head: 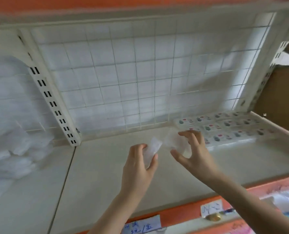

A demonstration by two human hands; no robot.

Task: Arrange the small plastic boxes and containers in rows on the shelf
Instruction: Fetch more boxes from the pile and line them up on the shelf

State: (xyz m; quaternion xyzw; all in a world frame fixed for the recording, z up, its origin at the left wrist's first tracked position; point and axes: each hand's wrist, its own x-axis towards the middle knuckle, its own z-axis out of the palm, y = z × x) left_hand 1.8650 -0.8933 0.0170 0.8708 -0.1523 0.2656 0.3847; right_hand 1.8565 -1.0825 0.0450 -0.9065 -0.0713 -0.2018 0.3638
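My left hand (138, 164) grips a small clear plastic box (153, 148) above the middle of the cream shelf (106, 166). My right hand (192, 149) holds a second clear plastic container (175, 141) between curled fingers and thumb, just right of the first. The picture is blurred, so their edges are faint. At the back right of the shelf, rows of small clear boxes with coloured labels (228, 129) lie side by side against the wire grid.
A white wire grid back panel (140, 78) closes the shelf's rear. A slotted upright (54, 105) divides it from the left bay, where a heap of clear plastic packs (10, 149) lies. The orange front edge carries paper price tags (142, 225).
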